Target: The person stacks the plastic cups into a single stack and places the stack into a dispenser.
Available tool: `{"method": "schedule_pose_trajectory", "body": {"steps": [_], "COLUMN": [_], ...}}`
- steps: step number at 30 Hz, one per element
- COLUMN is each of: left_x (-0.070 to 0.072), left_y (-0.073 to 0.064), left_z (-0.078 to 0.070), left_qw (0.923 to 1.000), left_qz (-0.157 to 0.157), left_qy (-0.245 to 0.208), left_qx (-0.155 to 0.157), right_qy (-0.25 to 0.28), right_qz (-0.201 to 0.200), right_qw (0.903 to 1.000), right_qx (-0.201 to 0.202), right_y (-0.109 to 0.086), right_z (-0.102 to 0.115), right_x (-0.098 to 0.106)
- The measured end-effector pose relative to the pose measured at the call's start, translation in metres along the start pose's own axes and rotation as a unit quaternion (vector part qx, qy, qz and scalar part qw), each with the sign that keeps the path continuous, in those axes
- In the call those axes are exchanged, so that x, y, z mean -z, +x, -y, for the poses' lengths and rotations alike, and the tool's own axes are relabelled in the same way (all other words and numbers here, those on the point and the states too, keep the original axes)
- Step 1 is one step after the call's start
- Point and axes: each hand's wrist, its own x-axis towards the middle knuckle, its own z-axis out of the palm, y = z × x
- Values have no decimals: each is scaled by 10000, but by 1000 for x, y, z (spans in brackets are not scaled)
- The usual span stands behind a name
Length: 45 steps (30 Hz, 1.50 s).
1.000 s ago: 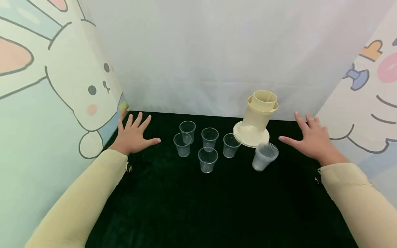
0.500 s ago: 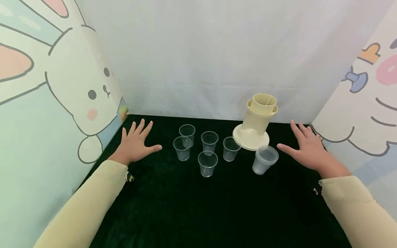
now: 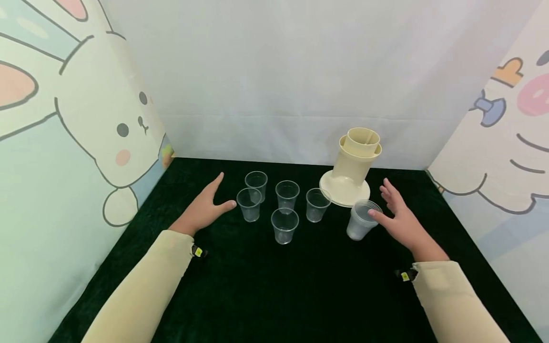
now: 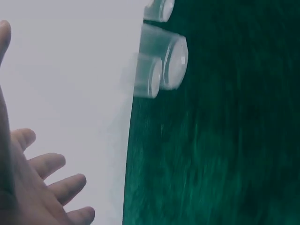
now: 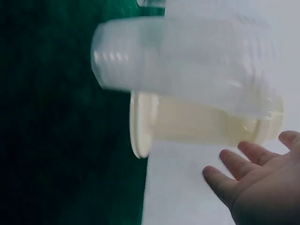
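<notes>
I observe the fingers of the right hand (image 3: 403,225) extended, thumb apart, with nothing grasped; I cannot tell whether the thumb touches the adjacent stack of nested clear plastic cups (image 3: 359,225). The left hand (image 3: 200,212) has its fingers likewise extended and unloaded, just beside the nearest of five single cups (image 3: 284,233), which stand rim-up on the dark green surface (image 3: 274,295). Behind the stack, I locate a cream cylindrical holder (image 3: 351,169) on its round base.

Long cream sleeves (image 3: 141,288), black wrist pieces (image 3: 412,274), yellow marks (image 3: 198,252), bare hands (image 3: 200,212)
</notes>
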Motion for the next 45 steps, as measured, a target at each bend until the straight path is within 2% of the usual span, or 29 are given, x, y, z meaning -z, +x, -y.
{"method": "schedule_pose_trajectory", "body": {"steps": [5, 12, 16, 30, 45], "left_x": [-14, -29, -34, -40, -43], "left_y": [-2, 0, 2, 10, 15], "left_z": [-9, -17, -21, -23, -22], "left_qw": [9987, 9954, 9937, 9924, 9896], "left_qz": [-221, -147, -167, -267, -286], "left_qy": [-457, -950, -1112, -1198, -1406], "left_qx": [-4, -28, -21, 78, 122], "right_qy": [347, 272, 323, 163, 137], "right_qz": [-251, -452, -457, -460, -458], "right_qw": [9991, 9979, 9974, 9955, 9945], "right_qx": [-50, -370, -447, -814, -932], "right_y": [-1, -8, -9, -8, -6], "right_z": [-4, -7, -9, -8, -6], "right_x": [-17, -24, -26, -34, -35]}}
